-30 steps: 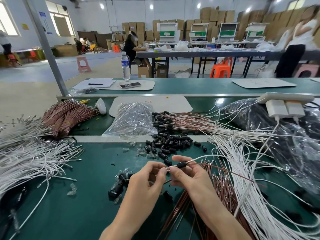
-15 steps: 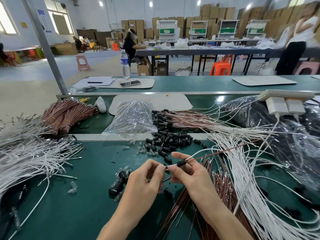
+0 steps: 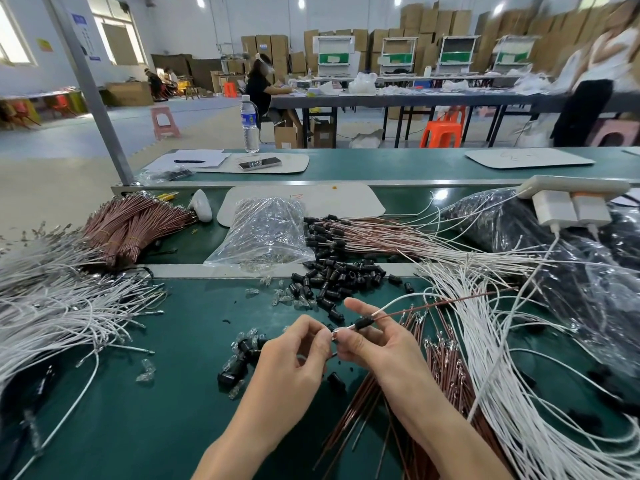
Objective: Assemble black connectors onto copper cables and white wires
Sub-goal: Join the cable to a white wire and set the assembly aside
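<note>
Okay, two bare hands meet low in the middle over the green bench (image 3: pixel 138 393), with both forearms coming in from the bottom edge. The left hand (image 3: pixel 294 355) has its back to the camera and its fingers curled. Its thumb and forefinger pinch a small metal tip (image 3: pixel 335 336). The right hand (image 3: pixel 377 344) faces it with the palm turned inward. It pinches the same tip from the other side, fingertips nearly touching the left's, and the forefinger sticks up straight.

One black connector (image 3: pixel 363 322) sits just right of the pinch, against the right hand's fingers and off the bench. Two leads run out of its far end to the right: one white wire (image 3: pixel 398 303) and one copper cable (image 3: pixel 433 306).

Counts:
- One loose heap of black connectors (image 3: pixel 339 275) lies just beyond the hands, too many to count.
- One clear bag (image 3: pixel 266 233) is behind that heap.
- Bound copper bundles (image 3: pixel 131 223) are at far left; I cannot tell the exact number.
- One spread of white wires (image 3: pixel 52 306) is on the left, and another white spread (image 3: pixel 502 341) is on the right.
- Loose copper cables (image 3: pixel 433 375) fan out under the right forearm.
- Finished pieces (image 3: pixel 363 233) lie in a row beside the bag.
- Two white chargers (image 3: pixel 571 206) are plugged in at upper right.
- One water bottle (image 3: pixel 250 123) stands on the far bench.
</note>
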Demonstrator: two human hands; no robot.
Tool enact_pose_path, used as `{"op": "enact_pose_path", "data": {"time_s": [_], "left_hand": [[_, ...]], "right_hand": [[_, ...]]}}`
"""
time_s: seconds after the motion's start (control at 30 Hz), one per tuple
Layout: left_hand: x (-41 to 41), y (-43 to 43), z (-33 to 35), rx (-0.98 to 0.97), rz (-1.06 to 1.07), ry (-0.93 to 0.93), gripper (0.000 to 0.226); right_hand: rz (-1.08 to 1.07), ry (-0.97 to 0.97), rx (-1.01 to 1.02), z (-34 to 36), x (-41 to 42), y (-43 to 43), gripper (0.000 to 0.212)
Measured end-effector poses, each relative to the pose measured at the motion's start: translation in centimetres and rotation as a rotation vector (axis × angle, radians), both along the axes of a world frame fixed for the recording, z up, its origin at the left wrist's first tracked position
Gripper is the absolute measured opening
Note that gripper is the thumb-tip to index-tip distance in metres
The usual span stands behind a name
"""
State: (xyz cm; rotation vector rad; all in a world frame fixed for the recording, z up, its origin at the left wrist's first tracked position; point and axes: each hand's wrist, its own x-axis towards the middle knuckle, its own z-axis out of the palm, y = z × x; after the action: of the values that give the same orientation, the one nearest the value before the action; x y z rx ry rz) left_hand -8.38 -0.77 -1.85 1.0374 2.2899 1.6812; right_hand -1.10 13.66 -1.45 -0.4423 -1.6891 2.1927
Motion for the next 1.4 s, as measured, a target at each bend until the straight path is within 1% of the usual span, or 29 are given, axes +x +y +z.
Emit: {"op": "enact_pose_path", "data": {"time_s": [0.1, 0.17, 0.3, 0.43, 0.5, 0.53, 0.6, 0.63, 0.73, 0.8, 0.83, 0.93, 1.07, 1.1, 1.13, 1.23, 1.27, 1.33, 1.4], "left_hand": [[-0.2, 0.1, -0.3, 0.003, 0.006, 0.039, 0.016], [-0.3, 0.1, -0.5, 0.008, 0.012, 0.073, 0.016], [-0.4, 0.0, -0.7, -0.005, 0.013, 0.11, 0.016], [-0.3, 0.0, -0.6, -0.022, 0.035, 0.127, 0.015], [-0.3, -0.1, -0.6, -0.105, 0.057, 0.184, 0.019], [-0.4, -0.2, -0.5, -0.163, 0.083, 0.249, 0.024], [-0.9, -0.7, -0.5, -0.257, 0.17, 0.387, 0.032], [-1.3, -0.9, -0.5, -0.297, 0.226, 0.419, 0.036], [-2.7, -1.4, -1.1, -0.474, 0.357, 0.396, 0.04], [-3.2, -1.1, -1.6, -0.569, 0.373, 0.396, 0.04], [-3.4, -0.7, -1.7, -0.578, 0.369, 0.404, 0.039], [-4.5, 0.9, -1.5, -0.599, 0.338, 0.421, 0.037], [-6.1, 2.7, -0.2, -0.73, 0.318, 0.421, 0.037], [-6.2, 3.0, 0.2, -0.712, 0.299, 0.428, 0.036], [-6.0, 3.2, 0.7, -0.63, 0.265, 0.424, 0.033], [-3.9, 3.2, 1.8, -0.204, 0.098, 0.293, 0.02], [-3.1, 3.1, 1.9, -0.12, 0.049, 0.25, 0.017], [-1.7, 3.0, 1.8, -0.041, 0.001, 0.186, 0.015], [-1.0, 3.0, 1.4, 0.007, -0.001, 0.118, 0.013]], "right_hand": [[0.006, 0.007, -0.061, 0.0, -0.1, -0.4, 0.043], [0.026, -0.001, -0.064, -0.1, -0.2, -0.5, 0.038], [0.067, -0.013, 0.032, -0.2, -0.1, -0.5, 0.031], [0.057, -0.018, 0.113, -0.3, 0.1, -0.4, 0.02], [0.03, -0.026, 0.153, -0.3, 0.1, -0.3, 0.018], [0.011, -0.026, 0.145, -0.3, 0.0, -0.3, 0.021], [-0.045, -0.007, 0.064, -0.2, 0.0, -0.2, 0.025], [-0.077, 0.004, 0.014, -0.1, 0.0, 0.0, 0.026], [-0.134, 0.023, -0.14, 0.1, 0.0, 0.8, 0.024], [-0.153, 0.024, -0.221, 0.2, 0.0, 1.1, 0.024], [-0.159, 0.023, -0.246, 0.2, -0.1, 1.2, 0.025], [-0.157, 0.022, -0.273, 0.3, -0.2, 1.1, 0.021], [-0.145, 0.028, -0.285, 0.3, -0.2, 1.1, 0.017], [-0.145, 0.027, -0.285, 0.2, -0.2, 1.1, 0.016], [-0.145, 0.026, -0.286, 0.2, -0.2, 1.1, 0.016], [-0.128, 0.038, -0.27, 0.3, -0.1, 1.2, 0.017], [-0.123, 0.043, -0.257, 0.4, -0.1, 1.2, 0.019], [-0.124, 0.038, -0.209, 0.4, -0.1, 1.1, 0.022], [-0.128, 0.026, -0.146, 0.3, -0.1, 1.1, 0.023]]}}
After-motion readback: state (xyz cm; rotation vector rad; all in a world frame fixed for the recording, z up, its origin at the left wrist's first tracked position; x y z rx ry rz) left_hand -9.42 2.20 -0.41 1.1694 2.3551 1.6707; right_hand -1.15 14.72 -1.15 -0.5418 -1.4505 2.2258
